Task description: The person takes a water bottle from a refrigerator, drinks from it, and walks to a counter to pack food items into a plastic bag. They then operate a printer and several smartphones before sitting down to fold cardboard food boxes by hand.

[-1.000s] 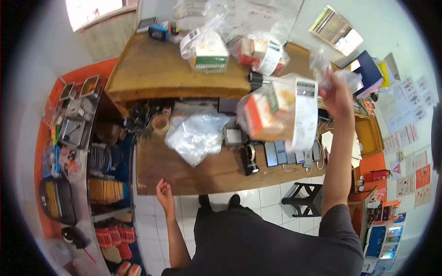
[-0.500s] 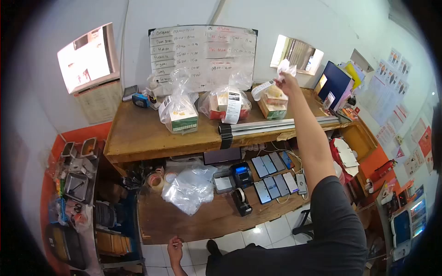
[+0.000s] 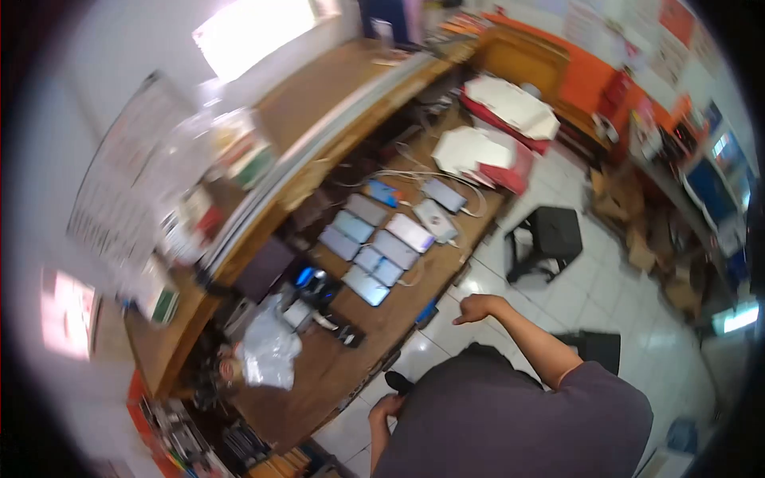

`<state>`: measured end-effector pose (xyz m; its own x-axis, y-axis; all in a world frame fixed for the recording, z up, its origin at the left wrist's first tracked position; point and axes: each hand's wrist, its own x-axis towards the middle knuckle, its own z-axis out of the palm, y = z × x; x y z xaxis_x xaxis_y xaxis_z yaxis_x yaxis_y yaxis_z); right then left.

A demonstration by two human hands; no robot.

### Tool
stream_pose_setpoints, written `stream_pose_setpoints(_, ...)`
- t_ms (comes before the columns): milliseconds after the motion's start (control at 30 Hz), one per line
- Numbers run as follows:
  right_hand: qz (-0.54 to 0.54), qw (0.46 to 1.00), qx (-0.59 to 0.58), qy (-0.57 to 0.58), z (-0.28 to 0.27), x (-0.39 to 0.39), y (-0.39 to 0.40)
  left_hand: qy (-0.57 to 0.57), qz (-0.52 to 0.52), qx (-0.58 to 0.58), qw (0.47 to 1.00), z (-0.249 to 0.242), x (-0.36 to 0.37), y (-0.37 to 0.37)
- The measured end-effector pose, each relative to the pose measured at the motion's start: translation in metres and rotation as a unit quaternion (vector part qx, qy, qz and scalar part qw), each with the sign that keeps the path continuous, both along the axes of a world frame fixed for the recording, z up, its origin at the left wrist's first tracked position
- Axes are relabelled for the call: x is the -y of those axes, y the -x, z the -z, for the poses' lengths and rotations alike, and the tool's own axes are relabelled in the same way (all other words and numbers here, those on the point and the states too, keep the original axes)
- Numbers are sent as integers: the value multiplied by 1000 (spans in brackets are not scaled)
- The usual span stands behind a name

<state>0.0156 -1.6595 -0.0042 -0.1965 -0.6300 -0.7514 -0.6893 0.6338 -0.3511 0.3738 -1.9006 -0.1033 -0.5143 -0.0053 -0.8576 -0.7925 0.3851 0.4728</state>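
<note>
My right hand point(image 3: 480, 308) is over the tiled floor, beside the front edge of the desk. Its fingers are loosely curled, and I see nothing in them. My left hand point(image 3: 387, 407) hangs low by my body; blur and its angle hide how its fingers lie. Nearest to my right hand on the desk is a row of smartphones point(image 3: 366, 284). Up on the wooden shelf, the knotted plastic bag with food boxes point(image 3: 242, 147) stands apart from both hands, alongside another bagged box point(image 3: 195, 219) and a third bagged box point(image 3: 159, 295).
Clear plastic bags point(image 3: 271, 346), a tape dispenser point(image 3: 344, 331) and a small printer point(image 3: 316, 284) occupy the desk. Red-and-white folded pieces point(image 3: 510, 107) lie at its far end. A black stool point(image 3: 550, 239) stands on the floor, with cardboard boxes point(image 3: 625, 211) behind it.
My right hand has let go of the plastic bag's top and come down over the floor. My view has swung right and tilted. The bagged boxes remain on the shelf.
</note>
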Motion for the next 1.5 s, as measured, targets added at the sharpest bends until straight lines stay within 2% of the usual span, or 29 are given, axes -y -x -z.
stream_pose_setpoints(33,110,990,64,-64,24,-44,-7,22,91,-57,994,32,-9,15)
stream_pose_setpoints(67,209,961,132,-126,45,-82,-19,-48,120,-123,984,58,-11,34)
stream_pose_setpoints(100,215,950,174,-146,62,-110,-30,-117,133,-186,966,69,-12,52)
stream_pose_setpoints(133,212,940,206,-168,73,-132,-33,-232,20,-59,971,8,-29,87)
stream_pose_setpoints(200,198,972,107,-65,98,-175,-43,-285,16,-50,957,-45,-34,138)
stream_pose_setpoints(267,194,970,142,-47,130,-204,-35,-308,62,-4,949,-71,-46,171)
stream_pose_setpoints(300,199,963,178,-31,155,-215,-37,-282,75,-3,956,-80,-58,191)
stream_pose_setpoints(367,169,956,242,-12,165,-222,-19,-268,97,11,958,-64,-70,219)
stream_pose_setpoints(400,172,955,241,-12,140,-221,-2,-248,113,14,962,-61,-75,239)
stream_pose_setpoints(467,200,912,352,56,85,-223,35,-232,122,9,965,-53,-82,271)
stream_pose_setpoints(533,178,905,385,41,56,-229,62,-218,108,-103,965,-42,-89,285)
stream_pose_setpoints(567,213,899,379,56,38,-233,77,-218,112,-166,955,-21,-89,290)
stream_pose_setpoints(600,248,895,362,73,19,-236,102,-223,105,-180,952,-18,-88,312)
stream_pose_setpoints(633,223,916,330,51,-2,-230,123,-221,141,-97,960,-21,-89,330)
stream_pose_setpoints(667,216,923,316,46,4,-232,136,-218,172,-13,961,-22,-90,343)
stream_pose_setpoints(800,118,932,343,13,-8,-222,221,-172,253,-61,950,15,-114,362)
stream_pose_setpoints(867,54,919,386,-64,57,-241,250,-239,186,-137,943,43,-135,348)
stream_pose_setpoints(900,-60,922,377,66,95,-253,267,-433,1,-38,901,79,-150,326)
stream_pose_setpoints(933,-177,889,378,187,124,-262,291,-361,31,18,932,54,-179,341)
stream_pose_setpoints(967,-308,881,350,77,101,-242,316,-327,32,44,943,38,-205,351)
stream_pose_setpoints(1000,-442,844,303,-19,75,-196,336,-299,18,48,953,39,-227,367)
stream_pose_setpoints(1100,-383,859,164,-298,182,-211,316,-212,-53,59,974,43,-284,420)
stream_pose_setpoints(1167,-419,835,113,-338,197,-209,330,-179,-102,71,976,45,-317,444)
stream_pose_setpoints(1267,-416,895,81,-136,147,-166,362,-140,-156,86,974,46,-371,465)
stream_pose_setpoints(1333,-406,910,86,-13,115,-158,362,-131,-191,93,968,50,-421,471)
stream_pose_setpoints(1367,-435,889,129,-59,129,-169,355,-135,-210,97,963,50,-451,473)
stream_pose_setpoints(1400,-468,863,161,-102,168,-172,353,-137,-230,98,958,57,-481,478)
stream_pose_setpoints(1467,-580,738,197,-283,239,-175,323,-151,-269,97,946,71,-538,491)
stream_pose_setpoints(1500,-621,712,151,-292,290,-206,306,-160,-284,97,940,78,-566,496)
